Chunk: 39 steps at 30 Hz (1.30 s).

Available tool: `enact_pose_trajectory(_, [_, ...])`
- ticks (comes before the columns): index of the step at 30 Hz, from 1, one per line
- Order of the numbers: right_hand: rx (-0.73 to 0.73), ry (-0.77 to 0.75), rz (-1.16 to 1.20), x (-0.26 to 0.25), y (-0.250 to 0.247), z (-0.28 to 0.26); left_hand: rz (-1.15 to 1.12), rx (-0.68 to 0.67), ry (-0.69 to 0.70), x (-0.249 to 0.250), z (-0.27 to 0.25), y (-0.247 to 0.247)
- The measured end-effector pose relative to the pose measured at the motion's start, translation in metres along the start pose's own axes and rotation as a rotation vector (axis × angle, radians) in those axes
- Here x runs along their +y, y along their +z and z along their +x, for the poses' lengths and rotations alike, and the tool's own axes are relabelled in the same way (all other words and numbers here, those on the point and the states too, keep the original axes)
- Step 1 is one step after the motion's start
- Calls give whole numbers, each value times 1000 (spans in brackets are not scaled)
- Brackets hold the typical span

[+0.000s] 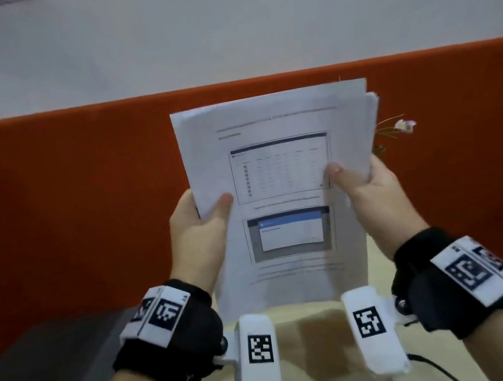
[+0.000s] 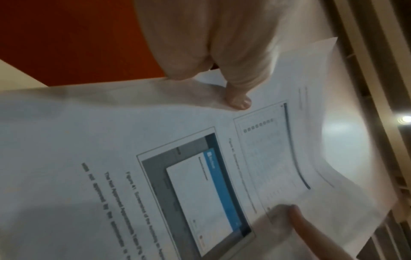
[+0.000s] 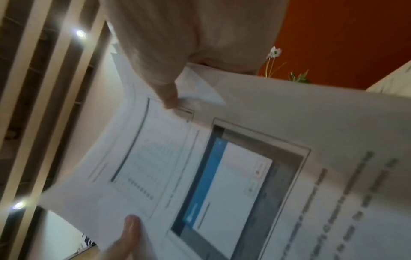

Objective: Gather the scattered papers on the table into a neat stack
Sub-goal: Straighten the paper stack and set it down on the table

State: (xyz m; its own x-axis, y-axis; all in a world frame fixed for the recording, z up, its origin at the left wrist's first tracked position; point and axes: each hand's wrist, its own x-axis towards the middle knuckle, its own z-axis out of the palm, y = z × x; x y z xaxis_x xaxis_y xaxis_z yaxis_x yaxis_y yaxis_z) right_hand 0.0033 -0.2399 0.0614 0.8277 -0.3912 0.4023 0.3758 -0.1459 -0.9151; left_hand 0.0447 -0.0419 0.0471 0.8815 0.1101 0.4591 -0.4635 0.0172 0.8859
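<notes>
A stack of printed papers (image 1: 276, 167) stands upright, its lower edge on the beige table (image 1: 324, 336); the front sheet shows two screenshots. My left hand (image 1: 198, 222) grips the stack's left edge, thumb on the front. My right hand (image 1: 362, 188) grips the right edge the same way. In the left wrist view the papers (image 2: 155, 140) fill the frame under my left thumb (image 2: 239, 100). The right wrist view shows the papers (image 3: 244, 140) with my right thumb (image 3: 169, 98) on them. The upper right corners of the sheets are slightly fanned.
An orange partition (image 1: 66, 201) runs behind the table. A small flower sprig (image 1: 402, 127) pokes out to the right of the papers. Dark grey surface (image 1: 42, 368) lies on both sides of the beige top.
</notes>
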Motion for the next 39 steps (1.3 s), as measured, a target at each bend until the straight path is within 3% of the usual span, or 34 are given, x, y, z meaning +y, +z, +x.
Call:
enact_pose_trajectory(4, [67, -50, -9, 12, 8, -3, 37, 26, 73, -4, -3, 3])
enact_pose_trajectory(10, [97, -33, -18, 20, 20, -6, 140, 72, 52, -15, -5, 11])
enact_pose_trajectory(13, [166, -103, 11, 14, 19, -3, 131, 142, 110, -10, -2, 10])
enact_pose_trajectory(16, [164, -101, 49, 16, 16, -5, 107, 130, 142, -8, -1, 9])
enact_pose_trajectory(26, [128, -63, -69, 40, 17, -15, 166, 115, 45, -31, -9, 10])
enact_pose_trajectory(33, [172, -118, -103, 33, 16, -9, 73, 131, 22, -21, -12, 11])
enact_pose_trajectory(39, [122, -13, -164, 49, 19, -21, 112, 99, -134, -43, -28, 12])
